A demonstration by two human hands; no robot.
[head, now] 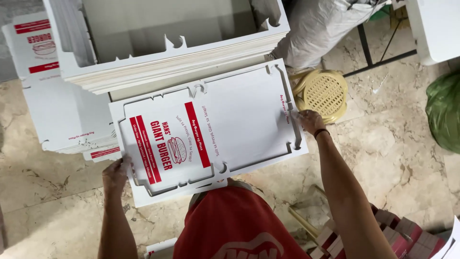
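Note:
A flat white die-cut cardboard sheet (239,115) with red stripes, red lettering and a burger drawing lies across my lap. My left hand (115,175) grips its near left edge, fingers curled under the outer frame. My right hand (310,121) pinches the sheet's right edge, where a narrow strip of the frame (293,120) borders the box blank. Just beyond the sheet, a thick stack of the same white cardboard sheets (167,69) sits plain side up.
Another pile of printed blanks (57,105) lies at the left on the marble floor (393,158). A yellow plastic stool (325,93) stands right of the sheet. Folded red-and-white boxes (397,235) are at bottom right, a green bag (443,110) at the far right, a grey sack (321,24) above.

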